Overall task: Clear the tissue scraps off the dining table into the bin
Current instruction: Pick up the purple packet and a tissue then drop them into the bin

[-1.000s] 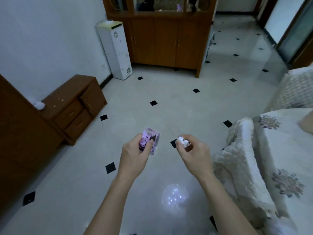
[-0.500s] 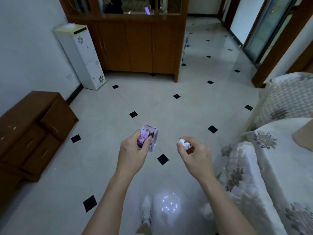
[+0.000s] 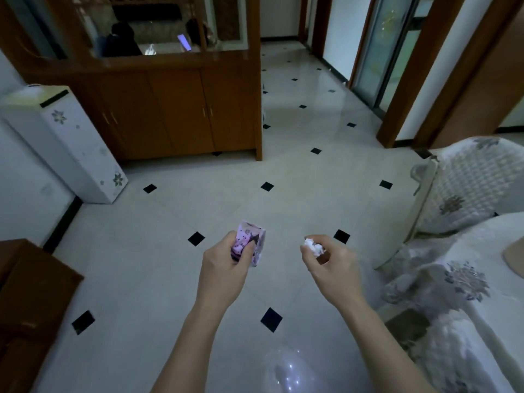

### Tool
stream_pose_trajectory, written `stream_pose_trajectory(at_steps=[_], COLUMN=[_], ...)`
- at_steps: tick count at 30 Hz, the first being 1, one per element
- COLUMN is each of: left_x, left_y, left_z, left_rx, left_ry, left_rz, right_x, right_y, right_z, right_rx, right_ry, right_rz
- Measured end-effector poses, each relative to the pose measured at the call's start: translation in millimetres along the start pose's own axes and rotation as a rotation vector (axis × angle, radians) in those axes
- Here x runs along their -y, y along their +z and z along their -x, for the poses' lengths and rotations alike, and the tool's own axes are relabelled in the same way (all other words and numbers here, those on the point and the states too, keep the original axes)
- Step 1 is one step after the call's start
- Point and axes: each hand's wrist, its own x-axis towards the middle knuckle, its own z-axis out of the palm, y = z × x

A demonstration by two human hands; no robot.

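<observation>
My left hand [image 3: 224, 269] is closed around a small pink and purple printed tissue pack [image 3: 251, 245], held upright in front of me above the floor. My right hand [image 3: 330, 265] pinches a crumpled white tissue scrap [image 3: 313, 246] between thumb and fingers, about a hand's width to the right of the pack. No bin and no dining table show in this view.
A pale tiled floor [image 3: 283, 171] with small black diamonds spreads ahead. A brown wooden cabinet [image 3: 175, 112] stands at the back, a white floral unit [image 3: 71, 146] at the left, a low brown drawer chest [image 3: 31, 296] at the near left, cloth-covered seats [image 3: 465, 182] at the right.
The view has swung to the right and forward: the cabinet and white unit slid left and came closer, the doorway appeared. Both hands keep the same hold on their objects.
</observation>
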Motion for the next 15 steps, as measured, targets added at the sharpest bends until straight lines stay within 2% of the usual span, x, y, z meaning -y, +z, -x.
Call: stream_pose_trajectory(at_steps=[6,15], left_x=[1.4,-28.9], left_y=[42.5,155.6], left_z=[-82.5,-227.3], left_rx=[0.085,0.186], left_ry=[0.071,0.197], left_rz=[0.016,-0.002], right_x=[-22.5,-94.4], right_y=[2.5,-27.7], right_z=[-67.3,-202.0], right_rx=[-0.068,-0.207], right_ry=[0.057,0.136], right_rz=[0.037,0.001])
